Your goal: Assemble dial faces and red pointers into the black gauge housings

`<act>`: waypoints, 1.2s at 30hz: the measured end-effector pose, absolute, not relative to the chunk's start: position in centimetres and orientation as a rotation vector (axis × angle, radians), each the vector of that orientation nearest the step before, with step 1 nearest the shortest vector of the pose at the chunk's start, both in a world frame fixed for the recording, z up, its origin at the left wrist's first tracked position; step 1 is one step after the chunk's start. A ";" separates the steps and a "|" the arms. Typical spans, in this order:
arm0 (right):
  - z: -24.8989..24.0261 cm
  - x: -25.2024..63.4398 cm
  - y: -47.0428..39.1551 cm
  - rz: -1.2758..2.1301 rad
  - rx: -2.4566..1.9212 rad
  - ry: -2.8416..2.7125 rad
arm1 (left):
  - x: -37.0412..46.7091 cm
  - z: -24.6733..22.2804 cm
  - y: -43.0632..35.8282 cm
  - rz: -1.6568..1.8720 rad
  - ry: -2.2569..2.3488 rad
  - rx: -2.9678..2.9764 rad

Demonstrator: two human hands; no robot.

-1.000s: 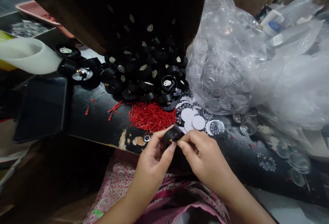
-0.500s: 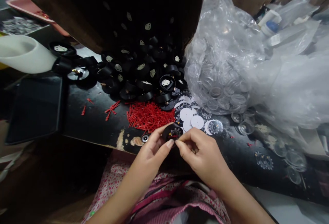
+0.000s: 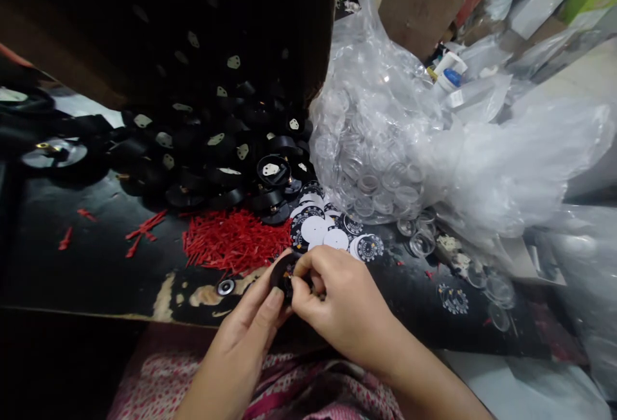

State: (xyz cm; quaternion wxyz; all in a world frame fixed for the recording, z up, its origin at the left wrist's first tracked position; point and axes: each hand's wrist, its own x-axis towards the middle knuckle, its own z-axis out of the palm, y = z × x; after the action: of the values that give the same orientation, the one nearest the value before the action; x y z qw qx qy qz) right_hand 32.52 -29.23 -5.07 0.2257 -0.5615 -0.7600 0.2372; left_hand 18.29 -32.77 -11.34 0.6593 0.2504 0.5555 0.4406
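My left hand [image 3: 245, 330] is wrapped round the rim of a small black round gauge [image 3: 278, 273], tilted with its dial toward my right hand. Thumb and index finger of my right hand [image 3: 340, 285] pinch together over the dial face; whatever is between them is hidden. Just beyond my hands lies a heap of red gauge needles [image 3: 236, 240]. Beside it, printed dial discs [image 3: 313, 230] are spread, some black with scales and some white side up. A small silver-and-black ring [image 3: 225, 287] rests near the table edge, left of my hands.
Black gauge cases [image 3: 222, 169] pile up behind the needles, spilling from a large dark box [image 3: 96, 15]. A clear plastic bag [image 3: 376, 85] of transparent round covers stands at the right. Loose covers [image 3: 499, 288] and dial scales [image 3: 452, 298] lie along the table's right side.
The view has turned to the right, so everything sits further left. The gauge is tilted more, and my right fingertips have come over its dial, where a red needle showed before.
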 end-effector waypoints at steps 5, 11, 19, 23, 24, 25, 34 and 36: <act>-4.9 36.4 -27.1 0.874 -1.550 -2.080 | 17.4 -12.2 -32.0 0.893 1.232 0.975; -6.4 41.0 -22.3 0.271 -2.129 -2.071 | 17.8 -12.3 -31.7 0.933 1.066 0.828; -6.8 42.4 -22.9 0.359 -2.079 -2.042 | 18.0 -12.4 -31.5 0.995 1.078 0.630; -6.0 41.4 -25.2 0.510 -1.878 -1.902 | 18.6 -11.5 -31.3 1.091 1.016 0.339; -5.8 40.6 -26.1 0.620 -1.767 -1.853 | 18.8 -11.2 -31.2 1.064 0.966 0.306; -5.6 39.6 -27.0 0.768 -1.653 -1.821 | 19.0 -11.0 -31.1 1.027 0.913 0.289; -5.7 34.1 -30.2 0.809 -1.402 -1.965 | 18.9 -11.2 -31.1 0.981 0.965 0.604; -6.0 34.1 -29.8 0.749 -1.458 -1.960 | 18.9 -11.3 -31.2 0.964 0.981 0.708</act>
State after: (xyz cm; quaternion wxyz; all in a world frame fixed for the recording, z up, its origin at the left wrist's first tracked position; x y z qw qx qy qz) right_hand 34.09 -29.79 -6.03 0.2892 -0.5463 -0.7342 0.2808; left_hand 18.92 -31.17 -11.34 0.7155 0.3195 0.4430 0.4355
